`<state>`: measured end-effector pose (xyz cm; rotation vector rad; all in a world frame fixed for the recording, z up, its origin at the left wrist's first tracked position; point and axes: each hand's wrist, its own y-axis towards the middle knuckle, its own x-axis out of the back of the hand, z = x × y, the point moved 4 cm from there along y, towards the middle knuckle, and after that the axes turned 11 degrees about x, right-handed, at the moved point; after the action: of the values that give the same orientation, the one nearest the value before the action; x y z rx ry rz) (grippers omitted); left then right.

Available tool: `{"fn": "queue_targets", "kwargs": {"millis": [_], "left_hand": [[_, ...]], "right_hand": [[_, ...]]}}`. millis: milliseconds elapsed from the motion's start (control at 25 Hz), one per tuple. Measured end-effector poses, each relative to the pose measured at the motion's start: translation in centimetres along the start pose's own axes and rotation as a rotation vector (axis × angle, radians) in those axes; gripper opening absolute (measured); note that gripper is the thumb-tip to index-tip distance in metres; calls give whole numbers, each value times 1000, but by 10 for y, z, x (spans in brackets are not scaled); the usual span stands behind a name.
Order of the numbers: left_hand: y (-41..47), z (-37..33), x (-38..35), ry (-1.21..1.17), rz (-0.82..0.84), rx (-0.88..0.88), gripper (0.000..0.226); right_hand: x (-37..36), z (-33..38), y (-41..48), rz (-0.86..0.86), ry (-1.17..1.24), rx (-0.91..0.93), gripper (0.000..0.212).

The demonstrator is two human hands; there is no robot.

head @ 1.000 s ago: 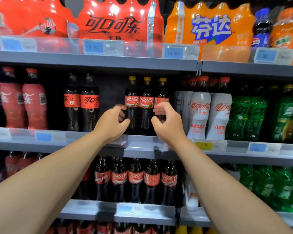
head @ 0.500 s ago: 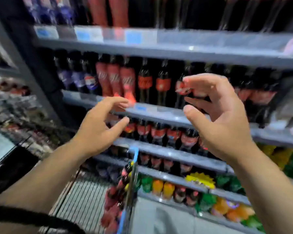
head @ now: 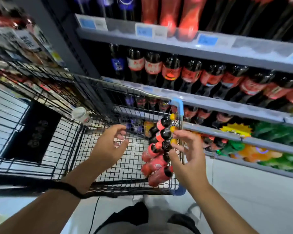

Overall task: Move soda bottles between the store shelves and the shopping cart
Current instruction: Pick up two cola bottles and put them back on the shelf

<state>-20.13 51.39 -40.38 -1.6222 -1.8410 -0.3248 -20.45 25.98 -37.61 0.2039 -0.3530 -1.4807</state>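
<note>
A black wire shopping cart (head: pixel 61 142) stands below me beside the store shelves (head: pixel 210 100). Several cola bottles (head: pixel 156 149) lie in a row along its right wall, some with yellow caps, some in pink-red wrap. My right hand (head: pixel 188 156) hovers over that row with fingers spread and loosely bent, its fingertips close to the yellow caps; it holds nothing. My left hand (head: pixel 108 146) hangs over the cart's mesh floor, fingers loosely curled and empty. Rows of dark cola bottles (head: pixel 189 73) stand on the shelf behind the cart.
A white-capped bottle (head: pixel 81 114) lies at the cart's far end. A black panel (head: pixel 32 130) sits at the cart's left. Green and orange packs (head: pixel 260 149) fill the lowest shelf on the right. Pale floor lies to the right of the cart.
My view swung down from the shelf to the cart. Both hands left the shelf bottles empty and came down over the cart, the right one to the bottle row.
</note>
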Motion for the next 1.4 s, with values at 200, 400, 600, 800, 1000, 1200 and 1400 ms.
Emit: {"fn": "queue_targets", "kwargs": {"millis": [200,400,600,800,1000,1200,1400], "left_hand": [[41,44,-56,155,201,100,47],[70,45,-132,218,428,-42,50],[112,26,-173,164,470,-12,35],[183,7,-185,270,285,9,43],[213,-20,-213,252,373,-127,56],[220,-25,-229,392,346,-155,35],[206,-17,-228,422,282,-106,23]], "right_hand": [[-6,-67,-38,-69,-20,-252,55],[-1,-100,-49,-99,1,-297,42],[-3,-105,-47,-110,-61,-261,35],[0,-109,-50,-117,-48,-233,43],[3,-111,-52,-112,-35,-204,49],[4,-111,-49,-124,-23,-208,48],[1,-109,-50,-141,-29,-226,46]]}}
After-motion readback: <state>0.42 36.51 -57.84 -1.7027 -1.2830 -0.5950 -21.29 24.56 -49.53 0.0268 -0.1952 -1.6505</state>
